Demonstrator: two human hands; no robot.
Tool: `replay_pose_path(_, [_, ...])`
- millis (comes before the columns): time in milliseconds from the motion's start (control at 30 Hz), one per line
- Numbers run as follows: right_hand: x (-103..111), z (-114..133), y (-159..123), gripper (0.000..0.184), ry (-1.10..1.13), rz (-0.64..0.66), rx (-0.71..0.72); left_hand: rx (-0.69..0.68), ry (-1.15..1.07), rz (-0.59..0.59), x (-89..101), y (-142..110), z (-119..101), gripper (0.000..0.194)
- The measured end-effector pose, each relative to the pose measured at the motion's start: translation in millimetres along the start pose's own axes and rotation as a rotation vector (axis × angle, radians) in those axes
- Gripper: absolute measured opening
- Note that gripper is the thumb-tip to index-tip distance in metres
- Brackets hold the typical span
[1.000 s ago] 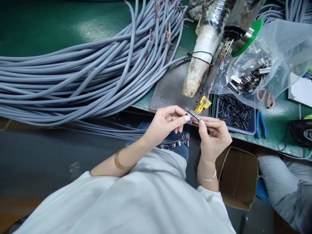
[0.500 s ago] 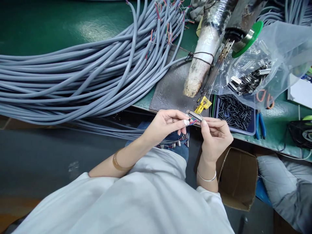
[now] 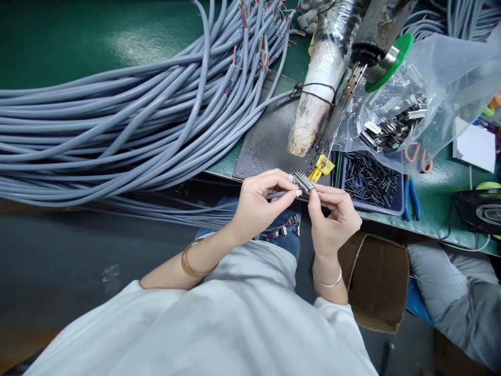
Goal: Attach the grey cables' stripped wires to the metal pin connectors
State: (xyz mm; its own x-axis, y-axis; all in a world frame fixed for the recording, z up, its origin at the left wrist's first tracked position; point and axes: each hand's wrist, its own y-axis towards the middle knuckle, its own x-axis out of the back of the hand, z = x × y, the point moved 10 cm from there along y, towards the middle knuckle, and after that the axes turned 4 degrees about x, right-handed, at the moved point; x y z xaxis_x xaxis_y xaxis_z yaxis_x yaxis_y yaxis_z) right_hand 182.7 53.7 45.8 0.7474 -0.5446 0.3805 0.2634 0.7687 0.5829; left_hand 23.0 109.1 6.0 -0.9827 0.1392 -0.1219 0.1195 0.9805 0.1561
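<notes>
Between my two hands, at the bench edge, is a metal multi-pin cable connector (image 3: 304,179) with small coloured wires at its near side. My left hand (image 3: 263,201) is closed, pinching the connector's left end and the grey cable (image 3: 277,195) that runs under the fingers. The thumb and fingers of my right hand (image 3: 332,214) grip the connector's right end. Just beyond it sit a yellow piece (image 3: 321,168) and the tip of a soldering iron (image 3: 344,104). Several finished-looking connectors on cables (image 3: 287,227) lie across my lap.
A thick bundle of grey cables (image 3: 156,120) covers the bench's left. A wrapped white tube (image 3: 313,109) hangs over a dark plate (image 3: 258,146). At right are a solder spool (image 3: 391,65), a bag of connectors (image 3: 395,125), a bin of black sleeves (image 3: 371,180), blue-handled pliers (image 3: 412,198) and a cardboard box (image 3: 378,282).
The connector has turned, its right end now tilted further down, and the grey cable shows in my left hand. Both hands have shifted slightly left in view, along with the whole scene.
</notes>
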Motion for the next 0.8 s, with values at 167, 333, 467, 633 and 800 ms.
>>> replay_pose_path(167, [-6, -2, 7, 0.008, 0.009, 0.09, -0.026, -0.194, 0.257, -0.022, -1.1, 2, -21, 0.01])
replay_pose_path(333, [-8, -6, 14, 0.011, 0.073, 0.13, -0.059, -0.257, 0.367, -0.021, -3.6, 10, -32, 0.012])
replay_pose_path(467, [-10, -6, 19, 0.01, 0.099, 0.143, -0.067, -0.23, 0.378, -0.021, -3.9, 16, -33, 0.011])
replay_pose_path(633, [-10, -1, 25, 0.009, 0.046, 0.153, -0.052, -0.233, 0.398, -0.022, -4.5, 18, -40, 0.011])
replay_pose_path(800, [-8, 4, 29, 0.008, 0.026, 0.161, -0.038, -0.2, 0.383, -0.019, -3.9, 19, -44, 0.011])
